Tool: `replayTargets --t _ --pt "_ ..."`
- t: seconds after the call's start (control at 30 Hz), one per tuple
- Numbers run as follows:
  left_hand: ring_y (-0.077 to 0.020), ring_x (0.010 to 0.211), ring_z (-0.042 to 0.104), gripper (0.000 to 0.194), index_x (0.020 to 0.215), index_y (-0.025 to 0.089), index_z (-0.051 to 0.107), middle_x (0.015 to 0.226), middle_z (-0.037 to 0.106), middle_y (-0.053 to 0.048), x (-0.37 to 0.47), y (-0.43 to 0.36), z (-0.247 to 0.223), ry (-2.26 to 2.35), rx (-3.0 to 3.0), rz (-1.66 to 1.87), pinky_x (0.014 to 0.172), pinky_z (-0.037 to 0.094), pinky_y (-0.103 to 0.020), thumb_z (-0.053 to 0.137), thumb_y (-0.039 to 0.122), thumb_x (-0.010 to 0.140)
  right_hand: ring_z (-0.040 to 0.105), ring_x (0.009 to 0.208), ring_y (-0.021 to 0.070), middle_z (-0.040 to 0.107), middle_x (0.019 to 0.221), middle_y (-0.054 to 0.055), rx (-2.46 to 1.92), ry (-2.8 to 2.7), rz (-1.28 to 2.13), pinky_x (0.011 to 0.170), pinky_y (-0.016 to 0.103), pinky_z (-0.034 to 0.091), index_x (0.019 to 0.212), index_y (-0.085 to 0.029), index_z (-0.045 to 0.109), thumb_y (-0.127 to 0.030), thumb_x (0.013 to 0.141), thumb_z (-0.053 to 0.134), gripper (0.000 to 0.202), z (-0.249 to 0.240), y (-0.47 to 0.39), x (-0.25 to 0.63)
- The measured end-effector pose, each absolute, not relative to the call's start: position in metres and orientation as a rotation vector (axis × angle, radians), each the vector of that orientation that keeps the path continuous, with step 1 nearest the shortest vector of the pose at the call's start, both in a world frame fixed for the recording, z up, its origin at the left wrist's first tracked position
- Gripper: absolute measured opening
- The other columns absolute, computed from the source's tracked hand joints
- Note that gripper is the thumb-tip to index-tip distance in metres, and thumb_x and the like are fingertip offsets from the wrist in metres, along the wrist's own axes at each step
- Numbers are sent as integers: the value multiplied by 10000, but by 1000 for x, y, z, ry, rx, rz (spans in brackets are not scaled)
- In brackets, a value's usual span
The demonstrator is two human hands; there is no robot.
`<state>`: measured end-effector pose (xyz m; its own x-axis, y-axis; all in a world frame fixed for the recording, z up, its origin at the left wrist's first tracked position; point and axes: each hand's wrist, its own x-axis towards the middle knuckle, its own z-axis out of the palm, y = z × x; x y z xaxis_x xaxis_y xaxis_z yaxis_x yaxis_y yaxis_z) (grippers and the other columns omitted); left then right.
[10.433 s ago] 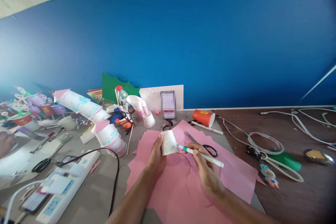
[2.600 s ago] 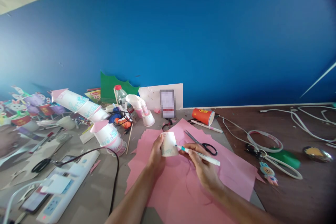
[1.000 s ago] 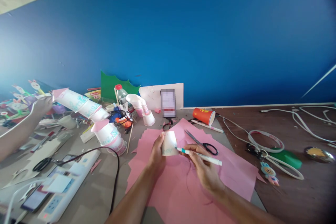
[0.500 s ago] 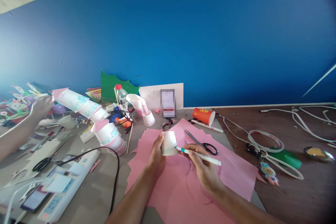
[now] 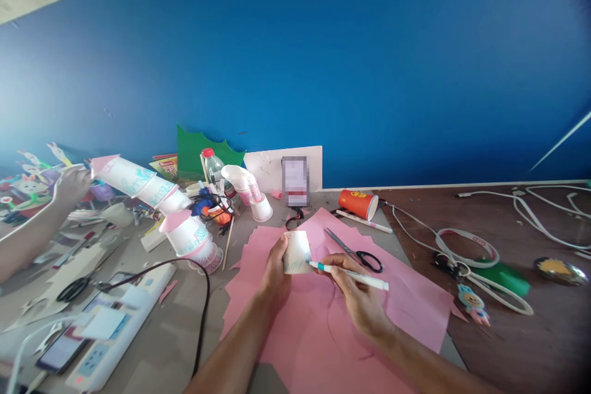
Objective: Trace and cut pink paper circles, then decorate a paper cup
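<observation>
My left hand [image 5: 276,263] grips a small white paper cup [image 5: 298,252] by its left side, above a large sheet of pink paper [image 5: 300,345]. Faint coloured lines mark the cup's surface. In my right hand [image 5: 355,295] is a white marker [image 5: 360,275], its teal tip at the cup's lower right side. Scissors [image 5: 357,252] with black handles lie on the pink paper just beyond my right hand.
Decorated cup towers [image 5: 194,240] stand at the left, near a power strip [image 5: 124,326] and a black cable. Another person's hand [image 5: 71,188] is at far left. An orange cup [image 5: 357,204] lies behind the scissors; white cables [image 5: 530,209] lie right.
The marker tip has shifted very slightly left and down against the cup. At far left, the other person's hand has moved a little.
</observation>
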<state>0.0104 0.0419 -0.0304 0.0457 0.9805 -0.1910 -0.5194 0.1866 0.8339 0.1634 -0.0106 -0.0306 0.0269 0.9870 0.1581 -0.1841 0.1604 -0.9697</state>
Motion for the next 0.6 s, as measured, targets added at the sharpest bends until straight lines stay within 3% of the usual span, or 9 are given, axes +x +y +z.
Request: replayTargets --t 0.37,0.6 --pt "-244 797 671 471 958 126 666 804 714 -73 10 44 -31 898 665 1269 684 480 -302 651 563 783 566 700 187 623 731 9 -954 -1161 1176 717 317 486 824 -230 680 -406 901 558 228 -31 -10 164" --pt "-246 788 673 470 938 126 665 795 714 -79 11 44 -30 903 657 1281 675 486 -303 664 565 770 607 755 208 644 744 20 -953 -1168 1187 694 312 470 790 -225 672 -328 882 542 190 -30 -10 165"
